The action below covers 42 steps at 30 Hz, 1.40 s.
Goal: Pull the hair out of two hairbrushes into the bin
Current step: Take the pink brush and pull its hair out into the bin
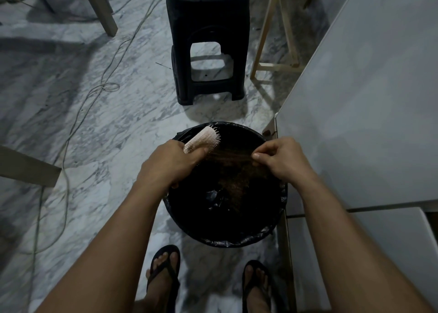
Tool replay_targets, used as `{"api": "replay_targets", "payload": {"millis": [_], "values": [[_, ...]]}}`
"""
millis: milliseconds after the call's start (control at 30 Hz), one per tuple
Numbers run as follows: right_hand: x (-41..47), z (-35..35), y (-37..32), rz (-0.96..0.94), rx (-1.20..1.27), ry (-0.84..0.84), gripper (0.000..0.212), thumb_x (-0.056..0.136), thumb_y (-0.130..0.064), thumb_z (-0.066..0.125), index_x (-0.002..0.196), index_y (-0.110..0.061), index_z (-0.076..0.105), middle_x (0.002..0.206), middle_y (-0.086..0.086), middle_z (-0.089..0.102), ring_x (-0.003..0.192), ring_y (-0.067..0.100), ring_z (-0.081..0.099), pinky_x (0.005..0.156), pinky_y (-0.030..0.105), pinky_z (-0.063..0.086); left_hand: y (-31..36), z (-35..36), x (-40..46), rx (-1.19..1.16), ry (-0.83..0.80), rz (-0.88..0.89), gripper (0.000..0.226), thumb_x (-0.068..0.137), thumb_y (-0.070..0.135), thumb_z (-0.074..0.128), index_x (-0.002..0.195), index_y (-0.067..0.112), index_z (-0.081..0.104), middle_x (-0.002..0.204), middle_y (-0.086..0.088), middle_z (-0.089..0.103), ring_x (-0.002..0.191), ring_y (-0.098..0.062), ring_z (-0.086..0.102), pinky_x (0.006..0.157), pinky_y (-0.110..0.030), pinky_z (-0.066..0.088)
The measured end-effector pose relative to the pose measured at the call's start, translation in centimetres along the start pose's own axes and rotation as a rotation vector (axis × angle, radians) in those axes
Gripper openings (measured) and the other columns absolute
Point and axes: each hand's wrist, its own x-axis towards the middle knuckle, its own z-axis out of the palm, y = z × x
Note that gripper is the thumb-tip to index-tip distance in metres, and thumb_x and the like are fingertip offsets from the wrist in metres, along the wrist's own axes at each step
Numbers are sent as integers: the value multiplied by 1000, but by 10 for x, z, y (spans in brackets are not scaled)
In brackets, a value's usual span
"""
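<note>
A round bin [227, 240] lined with a black bag stands on the floor just in front of my feet. Over its far left rim my left hand [170, 163] grips a pale pink hairbrush [202, 139], bristles facing right. A stretch of brown hair [231, 157] runs from the bristles across the bin's opening to my right hand [282, 159], whose fingers pinch its end. More brown hair [237, 184] hangs or lies lower inside the bin. No second hairbrush is in view.
A black plastic stool [207, 40] with white tissue on top stands behind the bin. A white cabinet [355, 123] runs along the right, touching the bin's side. Cables [78, 113] trail over the marble floor at left, with furniture legs [104, 6] around.
</note>
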Motion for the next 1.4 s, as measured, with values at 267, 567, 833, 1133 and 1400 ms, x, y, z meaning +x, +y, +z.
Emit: {"api": "replay_targets", "payload": {"millis": [267,567,833,1133,1400], "values": [[-4,-7,-3,103,-223,-93,26,78,-8,68,95,-28,74,101,-4,71,102,17,66,87,29,52,5,3,-1,15,13,49,54,84,65,56,63,16,50,61,-4,56,57,-23,59,57,-32,42],[-11,16,-24,21,380,-474,70,86,-5,67,147,-8,31,106,6,72,101,17,68,92,30,52,14,6,-3,-116,-7,109,51,81,66,59,66,17,61,53,1,59,43,-19,59,46,-26,41],[-13,24,-26,-177,180,-486,18,92,-26,60,79,-25,72,79,9,67,74,19,59,76,36,48,13,5,-2,-211,10,141,55,83,62,61,73,8,65,47,1,55,30,-10,50,38,-22,38],[-8,26,-13,-31,-152,-552,37,101,-25,39,65,-19,48,61,-6,47,53,9,41,57,25,35,0,-5,8,-272,368,17,65,75,80,46,74,17,64,70,-8,67,72,-33,67,66,-42,55],[-6,31,8,131,-333,-526,31,99,-19,41,71,-19,54,76,0,56,66,13,50,60,26,40,3,-19,2,-447,412,17,63,70,82,55,51,22,54,50,-3,49,57,-35,61,57,-46,51]]}}
